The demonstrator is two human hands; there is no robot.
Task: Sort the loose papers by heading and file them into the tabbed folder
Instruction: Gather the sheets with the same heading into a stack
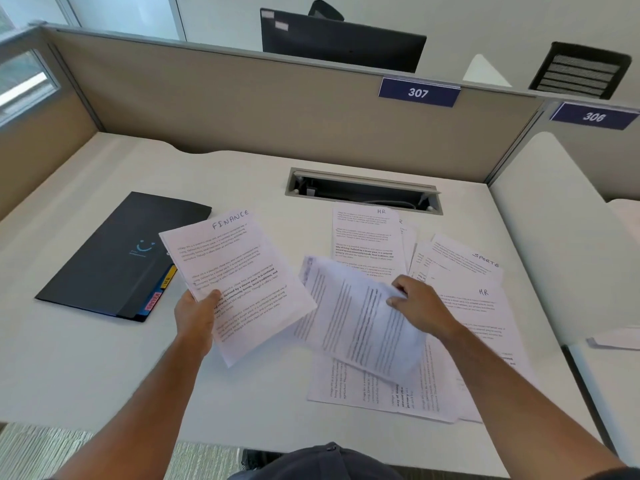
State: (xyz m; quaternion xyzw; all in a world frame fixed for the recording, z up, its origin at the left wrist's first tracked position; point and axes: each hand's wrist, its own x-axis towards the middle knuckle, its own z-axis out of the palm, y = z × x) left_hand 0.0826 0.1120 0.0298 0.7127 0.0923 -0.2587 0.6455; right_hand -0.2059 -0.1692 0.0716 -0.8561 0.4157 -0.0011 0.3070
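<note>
— What is shown, widest first?

— A white desk [104, 358] is enclosed by a beige partition [242, 109], to which a blue plate marked 307 [419, 92] is fixed. A second plate, 306 [594, 116], is seen at the neighbouring bay, and a dark monitor [343, 43] is seen from behind over the partition. An open cable slot [363, 190] is set into the desk's far side.

— And the task's things?

— A dark tabbed folder [114, 258] is laid closed at the left of the desk, with yellow, red and blue tabs showing at its near edge. The loose papers [388, 389] are spread overlapping at centre right; headings HR [381, 211] and SPORTS [486, 260] can be read, and a second HR sheet [484, 292] is laid nearer.

— How are the hands engaged?

— A small stack headed FINANCE [235, 271] is gripped at its lower left edge by the left hand [195, 317], thumb on top, and is lifted clear of the desk; the folder's right corner is partly covered by it. A blurred sheet [360, 323] is pinched at its upper right by the right hand [420, 304], fingers curled round the edge. Its heading cannot be read.

— What is hidden?

— Several spread pages are screened by the blurred sheet and the right forearm.
</note>
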